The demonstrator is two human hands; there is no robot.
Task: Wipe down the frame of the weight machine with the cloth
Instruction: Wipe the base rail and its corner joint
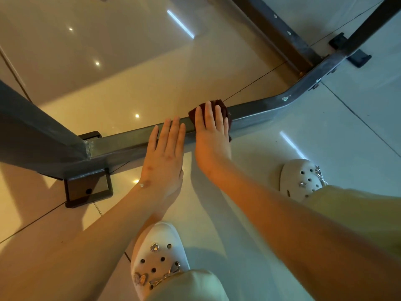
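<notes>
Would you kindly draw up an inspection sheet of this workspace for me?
Surface: glossy tiled floor, reflecting lights.
Job's things: dark red cloth on the grey frame bar; pale spot near its bend.
Clutter: nothing seen.
Hands: right hand flat on the cloth; left hand flat, fingers across the bar beside it.
Cables: nothing seen.
Surroundings: white clogs, black foot plate, further frame bars.

Cloth (219, 104): mostly hidden under right hand (211, 135); only dark red edges show around the fingers. Frame (260, 110): bar top covered beneath both palms, left hand (166, 153) included. Slanted post (32, 127) at left blurred, cut by picture edge. Far bars run off top and right. Left shoe (156, 242) and right shoe (299, 177): heels hidden by trouser legs (191, 285).
</notes>
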